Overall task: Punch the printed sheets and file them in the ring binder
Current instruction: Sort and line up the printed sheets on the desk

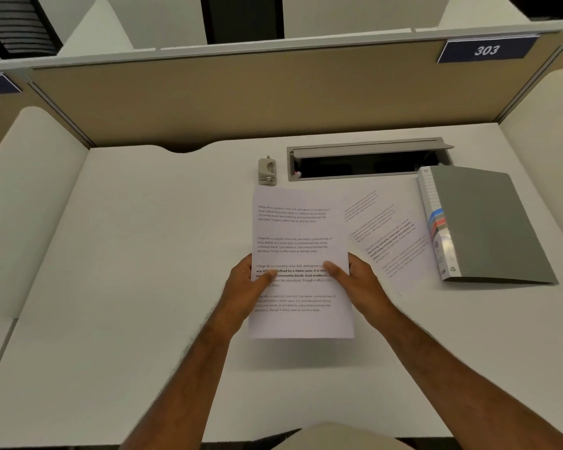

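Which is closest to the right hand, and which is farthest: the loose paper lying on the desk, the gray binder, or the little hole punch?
From the right hand, in the head view:
1. Loose sheet, lying flat just beyond and right of the hand.
2. Hole punch, up past the top of the held sheets, and ring binder, closed at far right: too close to call.

A dark blue sign plate on the beige partition reads "303"; the white printed sheet, above the thumbs, begins "Village life is a peaceful".
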